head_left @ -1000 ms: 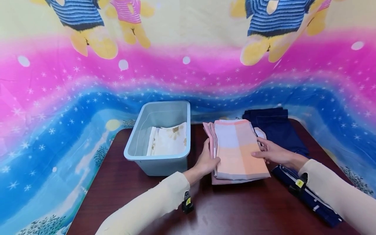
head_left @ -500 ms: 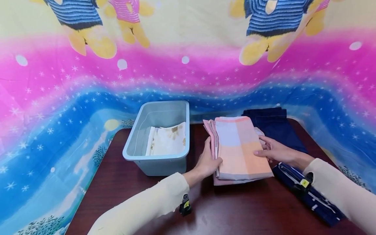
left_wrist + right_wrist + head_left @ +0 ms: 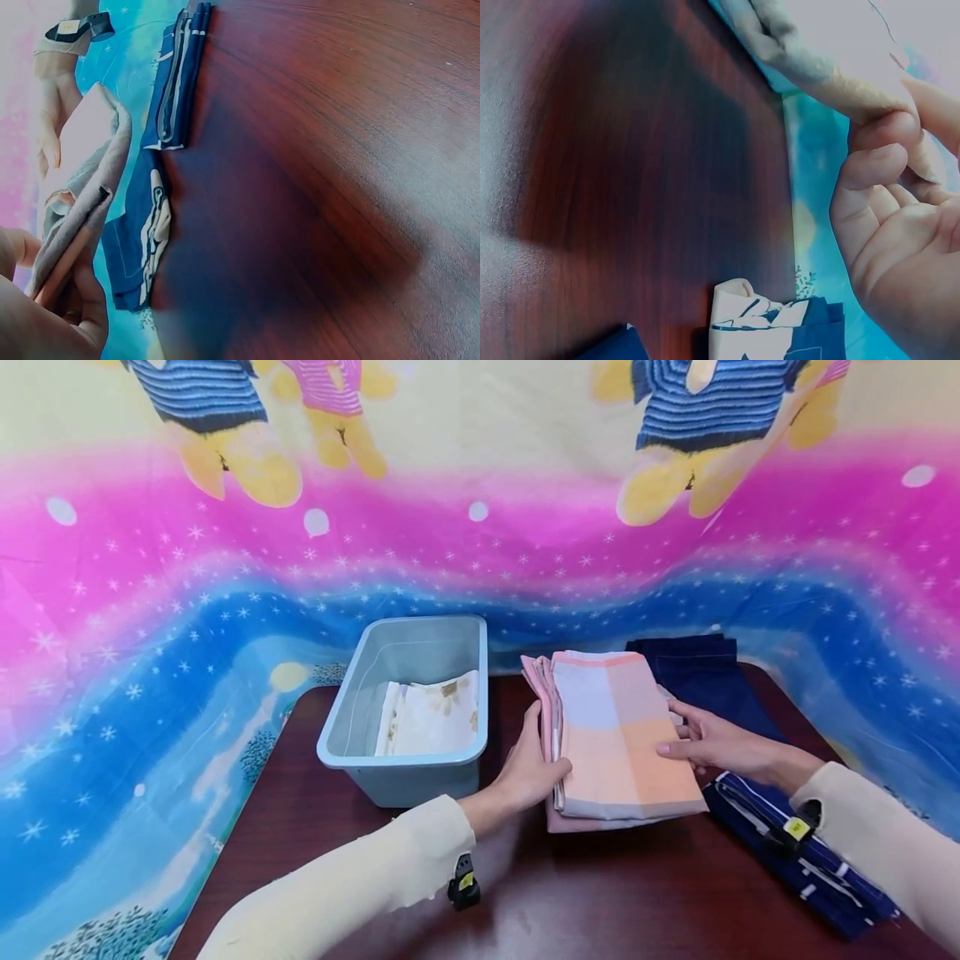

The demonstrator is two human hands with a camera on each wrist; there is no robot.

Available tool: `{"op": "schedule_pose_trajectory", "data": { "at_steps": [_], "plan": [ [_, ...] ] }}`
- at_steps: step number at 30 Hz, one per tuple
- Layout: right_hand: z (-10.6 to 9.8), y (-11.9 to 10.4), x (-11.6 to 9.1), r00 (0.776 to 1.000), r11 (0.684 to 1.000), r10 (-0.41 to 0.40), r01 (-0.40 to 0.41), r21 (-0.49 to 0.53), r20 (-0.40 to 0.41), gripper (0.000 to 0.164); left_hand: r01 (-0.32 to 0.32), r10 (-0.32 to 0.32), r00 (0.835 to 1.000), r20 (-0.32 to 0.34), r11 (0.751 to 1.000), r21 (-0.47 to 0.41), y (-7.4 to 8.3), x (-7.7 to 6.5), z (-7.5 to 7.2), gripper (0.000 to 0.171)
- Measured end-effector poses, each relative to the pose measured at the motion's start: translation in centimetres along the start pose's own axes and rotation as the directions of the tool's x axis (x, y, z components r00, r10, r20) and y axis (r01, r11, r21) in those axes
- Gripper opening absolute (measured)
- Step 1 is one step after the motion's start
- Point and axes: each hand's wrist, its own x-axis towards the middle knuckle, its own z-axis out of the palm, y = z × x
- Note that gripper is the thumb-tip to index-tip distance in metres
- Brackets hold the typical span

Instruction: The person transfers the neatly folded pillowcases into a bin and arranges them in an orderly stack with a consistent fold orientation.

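Note:
A folded checked cloth [image 3: 615,735] in peach, pink and pale lilac is held above the table between both hands in the head view. My left hand [image 3: 527,766] grips its layered left edge, thumb on top and fingers beneath. On the opposite edge, my right hand [image 3: 716,745] pinches the cloth between thumb and fingers. From the left wrist, the cloth's stacked folds [image 3: 79,187] show end-on, raised off the wood. In the right wrist view, curled fingers [image 3: 874,161] lie under the cloth's edge.
Left of the cloth stands a grey-blue plastic bin [image 3: 408,764] with a folded white floral cloth [image 3: 438,718] inside. Dark navy folded fabric [image 3: 705,681] lies at the back right. Another navy folded bundle [image 3: 802,860] lies at the right of the brown table [image 3: 585,902]. A printed curtain [image 3: 480,560] hangs behind.
Both hands have carried the checked cloth slightly to the right, and its far edge sits a little higher in the head view. The grip looks the same; the bin stays put.

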Motion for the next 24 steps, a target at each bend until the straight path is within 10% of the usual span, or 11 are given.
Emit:
{"op": "schedule_pose_trajectory", "data": {
  "at_steps": [24],
  "plan": [
    [0.2, -3.8, -0.9, 0.998, 0.997, -0.046, 0.048, -0.065, 0.03, 0.09, -0.022, 0.025, 0.998, 0.065, 0.999, -0.041, 3.1, -1.6, -4.0, 0.094]
  ]
}}
